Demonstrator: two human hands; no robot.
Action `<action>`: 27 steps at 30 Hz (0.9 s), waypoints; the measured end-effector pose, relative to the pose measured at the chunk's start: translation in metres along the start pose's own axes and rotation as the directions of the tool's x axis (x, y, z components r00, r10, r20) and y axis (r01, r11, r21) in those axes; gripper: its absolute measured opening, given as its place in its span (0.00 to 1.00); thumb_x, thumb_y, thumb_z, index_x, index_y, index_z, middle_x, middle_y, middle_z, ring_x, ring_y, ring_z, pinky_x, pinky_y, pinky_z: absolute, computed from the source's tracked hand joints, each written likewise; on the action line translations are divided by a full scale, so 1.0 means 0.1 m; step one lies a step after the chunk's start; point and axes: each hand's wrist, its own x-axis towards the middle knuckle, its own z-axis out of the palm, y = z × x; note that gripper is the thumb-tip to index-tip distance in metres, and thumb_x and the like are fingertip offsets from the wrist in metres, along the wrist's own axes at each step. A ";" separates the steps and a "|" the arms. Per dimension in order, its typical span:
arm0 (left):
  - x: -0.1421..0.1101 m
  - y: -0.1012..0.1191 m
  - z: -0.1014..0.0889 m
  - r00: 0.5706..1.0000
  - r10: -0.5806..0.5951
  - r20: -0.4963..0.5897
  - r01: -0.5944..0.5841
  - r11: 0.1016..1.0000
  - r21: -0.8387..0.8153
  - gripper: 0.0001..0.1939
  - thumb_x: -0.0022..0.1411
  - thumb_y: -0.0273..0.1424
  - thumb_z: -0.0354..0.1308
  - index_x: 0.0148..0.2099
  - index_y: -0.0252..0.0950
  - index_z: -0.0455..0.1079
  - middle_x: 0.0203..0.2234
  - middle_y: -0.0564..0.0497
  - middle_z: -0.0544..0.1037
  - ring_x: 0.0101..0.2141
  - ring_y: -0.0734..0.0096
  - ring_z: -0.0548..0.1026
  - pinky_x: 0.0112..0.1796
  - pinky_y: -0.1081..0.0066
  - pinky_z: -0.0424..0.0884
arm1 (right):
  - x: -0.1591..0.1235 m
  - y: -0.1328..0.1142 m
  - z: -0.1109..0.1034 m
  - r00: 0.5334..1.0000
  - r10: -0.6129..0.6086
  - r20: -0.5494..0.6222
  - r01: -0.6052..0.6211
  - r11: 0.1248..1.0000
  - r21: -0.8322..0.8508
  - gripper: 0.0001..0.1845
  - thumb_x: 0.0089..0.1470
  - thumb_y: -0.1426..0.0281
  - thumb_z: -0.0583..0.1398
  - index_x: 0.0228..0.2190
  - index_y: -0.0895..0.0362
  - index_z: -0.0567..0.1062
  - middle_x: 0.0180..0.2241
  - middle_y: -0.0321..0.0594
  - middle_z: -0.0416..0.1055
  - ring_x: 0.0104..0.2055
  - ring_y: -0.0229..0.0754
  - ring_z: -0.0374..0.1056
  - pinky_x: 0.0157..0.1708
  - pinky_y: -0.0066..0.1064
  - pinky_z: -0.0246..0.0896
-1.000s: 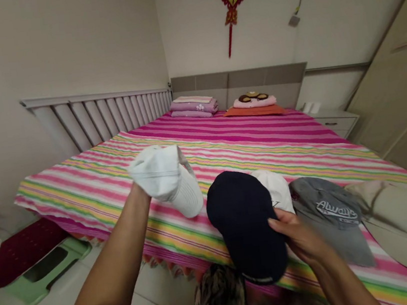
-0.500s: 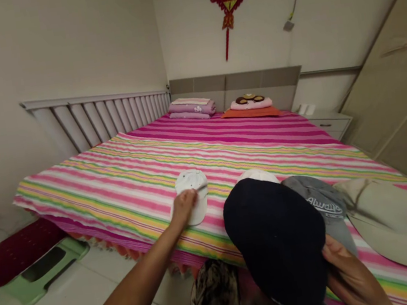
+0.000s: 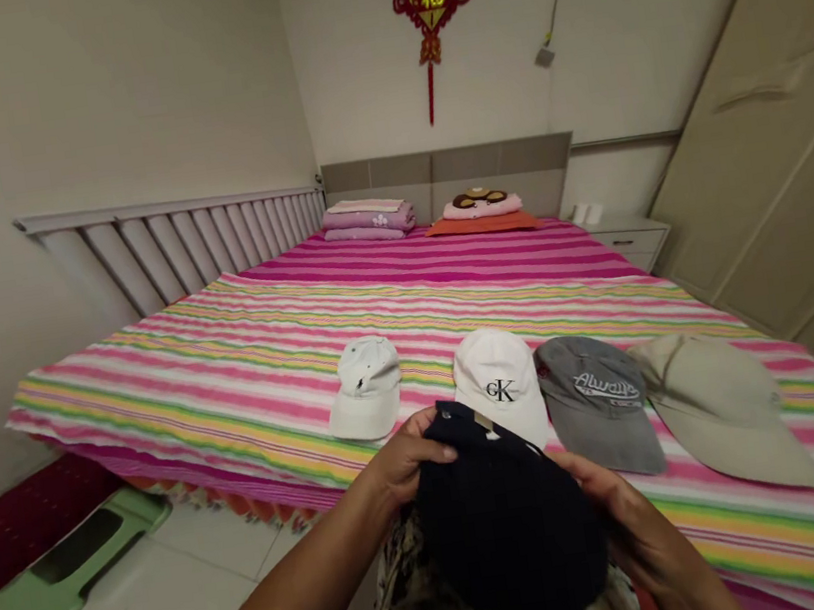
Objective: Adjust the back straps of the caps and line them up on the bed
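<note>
A dark navy cap (image 3: 509,523) is held low in front of me, over my lap at the bed's near edge. My left hand (image 3: 409,456) pinches its upper left rim, thumb on top. On the cap's right side, my right hand (image 3: 607,494) grips the edge, its fingers partly hidden. Beyond it, several caps lie in a row on the striped bedspread: a small white cap (image 3: 369,386) with a dark emblem, a white "CK" cap (image 3: 496,373), a grey cap (image 3: 602,399) with white lettering, and a beige wide-brimmed cap (image 3: 724,402) at the right.
The striped bed (image 3: 233,360) fills the middle, with folded purple bedding (image 3: 369,221) and a pink and orange stack (image 3: 484,218) by the headboard (image 3: 501,171). A green stool (image 3: 80,563) stands on the floor at left. A white nightstand (image 3: 629,238) is at back right.
My left hand has let go of the small white cap and taken hold of the navy cap's rim. The navy cap has moved down and left, uncovering the CK cap.
</note>
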 end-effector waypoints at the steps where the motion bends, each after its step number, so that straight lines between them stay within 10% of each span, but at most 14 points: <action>1: -0.02 -0.03 0.03 0.999 -0.027 0.035 0.027 1.000 -0.004 0.18 0.32 0.20 0.64 0.33 0.30 0.72 0.24 0.49 0.77 0.23 0.72 0.74 0.28 0.75 0.69 | -0.01 -0.02 0.04 1.000 0.008 -0.020 -0.008 1.000 0.005 0.23 0.37 0.56 0.66 0.37 0.53 0.75 0.31 0.42 0.75 0.32 0.44 0.71 0.34 0.32 0.64; 6: -0.09 -0.05 0.12 0.971 -0.146 0.190 0.160 0.985 -0.059 0.17 0.33 0.28 0.65 0.30 0.27 0.73 0.21 0.49 0.76 0.21 0.76 0.71 0.25 0.78 0.66 | -0.04 -0.07 0.15 0.993 -0.033 -0.116 0.038 0.998 0.042 0.11 0.39 0.67 0.67 0.28 0.53 0.73 0.20 0.32 0.72 0.19 0.32 0.66 0.21 0.21 0.59; 19: -0.09 -0.08 0.28 0.956 -0.293 0.004 0.286 0.937 0.202 0.16 0.31 0.29 0.70 0.27 0.28 0.74 0.19 0.51 0.75 0.19 0.80 0.70 0.22 0.80 0.63 | -0.11 -0.06 0.07 0.987 -0.060 -0.152 0.045 0.994 -0.100 0.13 0.38 0.67 0.68 0.29 0.54 0.73 0.24 0.33 0.73 0.22 0.32 0.66 0.23 0.20 0.59; 27: -0.08 -0.20 0.27 0.979 -0.169 -0.115 0.187 0.967 0.174 0.10 0.34 0.28 0.68 0.22 0.29 0.72 0.14 0.53 0.72 0.16 0.81 0.66 0.19 0.80 0.59 | -0.09 -0.04 0.11 0.987 -0.048 -0.156 0.034 0.995 -0.093 0.13 0.36 0.67 0.68 0.26 0.56 0.73 0.21 0.32 0.72 0.20 0.31 0.64 0.21 0.20 0.57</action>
